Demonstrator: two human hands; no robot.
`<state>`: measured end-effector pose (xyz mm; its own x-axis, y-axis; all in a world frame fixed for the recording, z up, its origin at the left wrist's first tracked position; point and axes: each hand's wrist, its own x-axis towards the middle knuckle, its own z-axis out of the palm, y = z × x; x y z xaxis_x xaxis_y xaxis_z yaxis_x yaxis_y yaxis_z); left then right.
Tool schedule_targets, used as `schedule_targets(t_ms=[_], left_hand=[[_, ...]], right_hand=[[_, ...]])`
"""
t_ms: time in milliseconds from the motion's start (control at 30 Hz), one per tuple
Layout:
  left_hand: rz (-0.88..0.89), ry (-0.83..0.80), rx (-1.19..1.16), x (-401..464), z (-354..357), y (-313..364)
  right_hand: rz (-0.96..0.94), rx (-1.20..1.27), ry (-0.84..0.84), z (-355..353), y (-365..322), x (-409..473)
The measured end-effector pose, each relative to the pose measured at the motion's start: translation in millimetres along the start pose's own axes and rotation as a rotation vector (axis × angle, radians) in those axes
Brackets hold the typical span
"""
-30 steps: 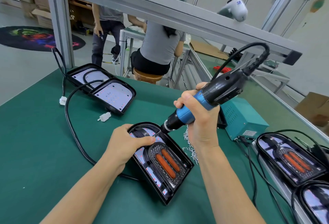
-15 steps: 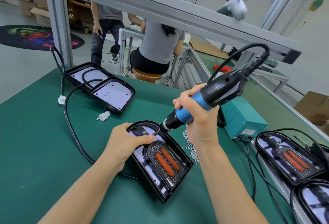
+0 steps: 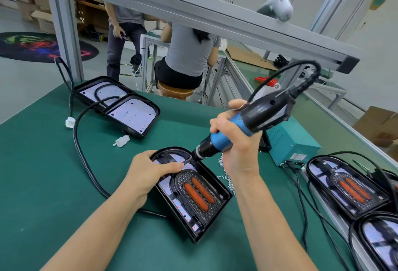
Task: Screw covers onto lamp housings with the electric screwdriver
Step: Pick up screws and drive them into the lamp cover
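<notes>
A black lamp housing (image 3: 217, 210) lies on the green table in front of me, with a black cover (image 3: 195, 193) bearing two orange strips set inside it. My left hand (image 3: 148, 173) presses on the housing's rounded far end, thumb laid across it. My right hand (image 3: 237, 148) grips the blue and black electric screwdriver (image 3: 247, 124), tilted down to the left. Its bit tip touches the housing just beyond my left thumb. A small pile of loose screws (image 3: 225, 176) lies right of the housing.
Two open housings (image 3: 129, 109) with white LED boards sit at the far left, their black cable (image 3: 79, 141) looping across the table. A teal power box (image 3: 293, 143) stands at the right. Two covered housings (image 3: 349, 186) lie at the right edge. Two people are beyond the bench.
Both hands and the screwdriver hold nearly the same pose; the bit stays at the housing's far end. Only the view has shifted slightly.
</notes>
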<state>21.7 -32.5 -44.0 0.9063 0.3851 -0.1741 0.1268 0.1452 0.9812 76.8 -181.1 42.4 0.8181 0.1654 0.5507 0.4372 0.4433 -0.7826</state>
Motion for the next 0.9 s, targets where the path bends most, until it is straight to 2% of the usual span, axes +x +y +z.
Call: schedule_targets(t_ms=[100, 200, 333, 467, 633, 700, 733, 800, 900], left_hand=[[-0.028, 0.011, 0.018, 1.4, -4.8, -4.7], [0.006, 0.067, 0.061, 2.6, -10.4, -6.6], [0.125, 0.084, 0.329, 7.8, -24.0, -1.4], [0.132, -0.034, 0.481, 7.7, -37.1, 1.5], [-0.004, -0.122, 0.774, 8.0, -44.7, 20.6], [0.001, -0.081, 0.858, 3.7, -34.3, 30.7], [0.067, -0.025, 0.923, -0.3, -25.2, 35.6], [0.347, 0.069, 0.98, -7.3, -0.2, 43.6], [0.697, -0.034, 0.961, -18.2, 49.4, 49.7]], right_hand=[[-0.055, 0.042, 0.216, -5.6, -6.2, 1.7], [-0.105, 0.085, 0.358, -17.0, -19.9, 6.7], [-0.149, 0.122, 0.411, -32.7, -36.9, 7.0], [-0.147, 0.131, 0.468, -45.9, -44.7, -3.6], [-0.154, 0.119, 0.529, -59.7, -50.2, -17.8], [-0.177, 0.078, 0.553, -65.8, -54.0, -23.4], [-0.189, 0.058, 0.564, -68.4, -55.9, -25.8], [-0.206, 0.038, 0.589, -73.2, -59.2, -29.5], [-0.218, 0.023, 0.624, -80.0, -62.5, -34.1]])
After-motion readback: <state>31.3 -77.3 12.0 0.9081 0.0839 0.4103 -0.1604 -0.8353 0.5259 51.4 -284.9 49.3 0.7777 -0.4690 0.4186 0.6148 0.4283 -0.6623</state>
